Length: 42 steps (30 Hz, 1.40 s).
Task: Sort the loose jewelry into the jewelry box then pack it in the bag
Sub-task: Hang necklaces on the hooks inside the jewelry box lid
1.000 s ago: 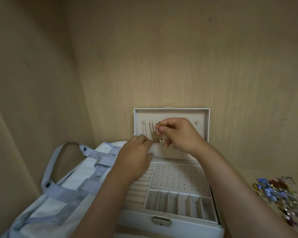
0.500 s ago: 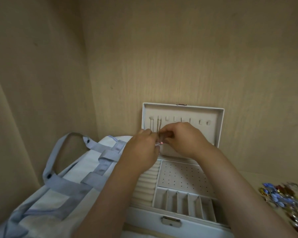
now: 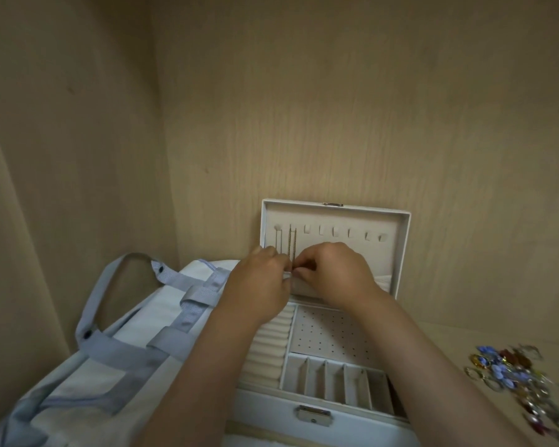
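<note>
A white jewelry box (image 3: pixel 317 409) stands open with its lid (image 3: pixel 400 253) upright against the back wall. A gold chain necklace (image 3: pixel 292 245) hangs from the second hook in the lid, beside a pale chain (image 3: pixel 278 242) on the first hook. My left hand (image 3: pixel 260 285) and my right hand (image 3: pixel 331 274) meet at the lid's lower pocket, both pinching the bottom end of the gold necklace. The necklace's lower end is hidden behind my fingers. The box tray shows ring rolls, a dotted earring panel and several small slots.
A pale blue and white bag (image 3: pixel 110 350) with grey-blue straps lies left of the box, touching it. A heap of loose jewelry (image 3: pixel 517 379) with blue and red stones lies on the shelf at the right. Wooden walls close in at the left and back.
Both hands have dropped from the lid's hooks to its lower edge. The gold necklace now hangs straight from its hook. The view shifted so the box sits further right.
</note>
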{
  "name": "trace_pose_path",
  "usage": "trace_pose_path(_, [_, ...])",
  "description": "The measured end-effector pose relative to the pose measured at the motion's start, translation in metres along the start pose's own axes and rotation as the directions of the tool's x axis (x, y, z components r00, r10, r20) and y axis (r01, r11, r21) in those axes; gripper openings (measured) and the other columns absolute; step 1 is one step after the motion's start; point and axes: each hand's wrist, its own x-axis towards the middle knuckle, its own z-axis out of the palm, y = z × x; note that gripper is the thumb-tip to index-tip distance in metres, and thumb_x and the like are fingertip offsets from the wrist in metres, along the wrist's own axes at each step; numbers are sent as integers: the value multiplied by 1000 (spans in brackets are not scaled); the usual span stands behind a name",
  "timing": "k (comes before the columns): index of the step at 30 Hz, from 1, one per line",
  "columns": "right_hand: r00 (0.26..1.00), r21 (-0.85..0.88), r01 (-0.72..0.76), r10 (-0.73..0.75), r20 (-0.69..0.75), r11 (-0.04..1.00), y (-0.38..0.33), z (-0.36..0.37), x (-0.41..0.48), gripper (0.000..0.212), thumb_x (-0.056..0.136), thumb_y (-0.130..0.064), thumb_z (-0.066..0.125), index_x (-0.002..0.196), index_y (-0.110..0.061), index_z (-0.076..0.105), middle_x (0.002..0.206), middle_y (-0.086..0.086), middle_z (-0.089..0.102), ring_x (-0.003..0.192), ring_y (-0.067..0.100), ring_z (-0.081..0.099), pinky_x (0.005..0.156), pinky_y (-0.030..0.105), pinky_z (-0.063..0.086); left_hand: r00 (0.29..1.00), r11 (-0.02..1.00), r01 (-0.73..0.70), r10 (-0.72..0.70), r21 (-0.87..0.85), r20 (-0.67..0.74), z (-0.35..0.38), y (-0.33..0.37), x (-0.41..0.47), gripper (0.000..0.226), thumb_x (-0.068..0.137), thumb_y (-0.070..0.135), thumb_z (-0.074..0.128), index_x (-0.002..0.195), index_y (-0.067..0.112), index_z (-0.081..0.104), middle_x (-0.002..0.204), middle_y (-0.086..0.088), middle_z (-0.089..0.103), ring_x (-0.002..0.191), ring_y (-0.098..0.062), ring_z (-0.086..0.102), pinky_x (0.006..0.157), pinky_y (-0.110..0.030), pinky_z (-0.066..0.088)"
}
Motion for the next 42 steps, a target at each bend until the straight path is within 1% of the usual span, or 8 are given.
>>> trace_pose_path(5, [995,-14,-16,15,-94,1000,0,6,-1,16,94,-35,62,105,-33,73,98,-12,73,92,13,66,72,27,49,1000,1000,4,-4,-3,5,1,0,0,27,95,28,53,119,20,63,116,2,57,116,-17,44,86,-32,46])
trace_pose_path(10, [996,-31,64,-62,66,997,-2,8,-2,21,92,-32,60,106,-31,75,101,-7,73,92,17,66,76,35,56,1000,1000,-4,4,9,20,2,0,1,27,95,28,53,118,18,64,113,1,58,113,-18,45,85,-32,45])
trace_pose_path(17, [998,194,-47,40,40,980,19,-31,-17,32,90,-34,70,122,-30,70,117,-11,71,110,5,63,100,30,50,999,999,-19,21,-49,39,-6,18,0,34,96,33,55,128,23,59,125,3,58,119,-17,44,92,-35,46])
trace_pose_path(25, [985,174,-138,117,127,975,88,-98,-89,19,89,-26,74,108,-24,75,97,-8,69,60,-17,56,56,3,39,975,941,-145,189,-304,120,-2,110,-8,24,95,38,56,116,30,66,110,9,61,104,-10,54,89,-32,48])
trace_pose_path(28, [962,74,-183,163,221,980,118,-104,-122,21,87,-28,75,108,-26,76,99,-8,71,68,-13,59,59,2,39,952,926,-173,244,-334,184,10,149,-12,18,94,36,58,106,29,70,98,10,62,93,-9,56,81,-28,48])
trace_pose_path(32, [925,2,-203,191,327,979,144,-96,-159,24,88,-17,66,106,-28,78,97,-11,73,88,0,66,78,12,46,893,928,-182,294,-324,340,29,186,-18,15,92,34,60,99,28,72,97,9,68,87,-10,61,81,-32,54])
trace_pose_path(37, [912,-19,-170,164,377,985,151,-85,-181,20,94,-24,62,105,-29,78,84,-22,68,58,-14,56,58,4,39,816,962,-236,272,-136,509,49,202,-24,14,87,29,57,88,23,70,92,4,69,86,-17,64,81,-35,55])
trace_pose_path(42, [897,-44,-159,163,411,986,155,-73,-177,20,81,-30,70,98,-37,77,99,-15,74,90,3,65,81,25,52,804,961,-271,262,-63,534,61,206,-28,15,83,26,57,85,23,71,89,1,70,86,-20,65,77,-33,54])
